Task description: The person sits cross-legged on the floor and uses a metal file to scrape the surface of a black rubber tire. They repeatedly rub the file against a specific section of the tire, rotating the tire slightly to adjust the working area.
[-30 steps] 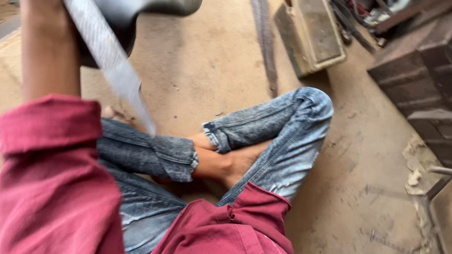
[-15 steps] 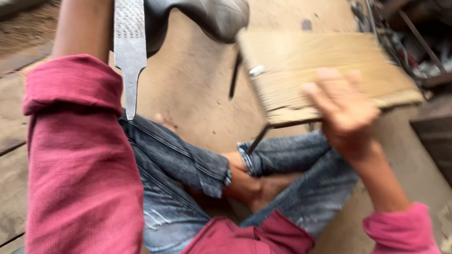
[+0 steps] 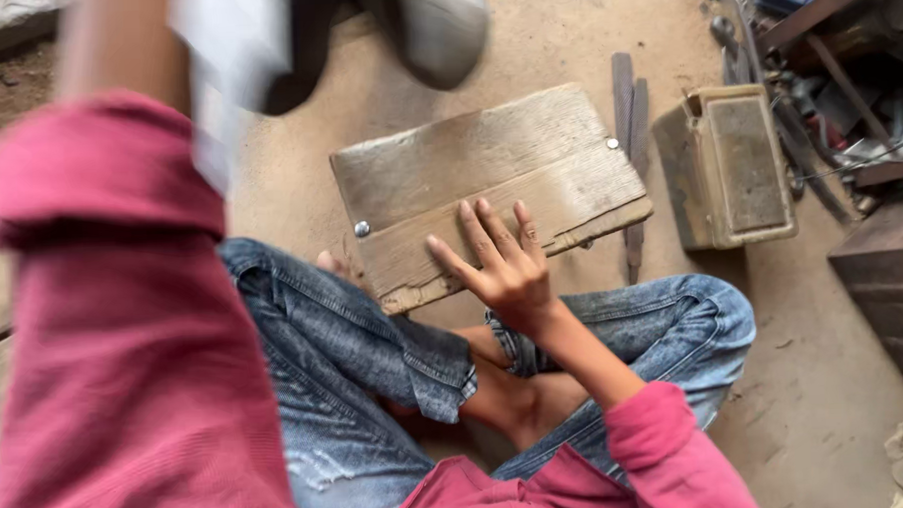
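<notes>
Left arm is raised at the board's upper left, blurred, hand out of view. The board (image 3: 489, 188) lies on the floor before the knees, long axis running left-right. Right hand (image 3: 502, 262) rests flat, fingers spread, on its near edge. A tin (image 3: 726, 164) crowds the board's right.

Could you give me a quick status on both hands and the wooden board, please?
Right hand open, fingers flat on wooden board. Left hand out of frame, blurred metal tool raised. Board rests over the knees; metal box beside it.
</notes>
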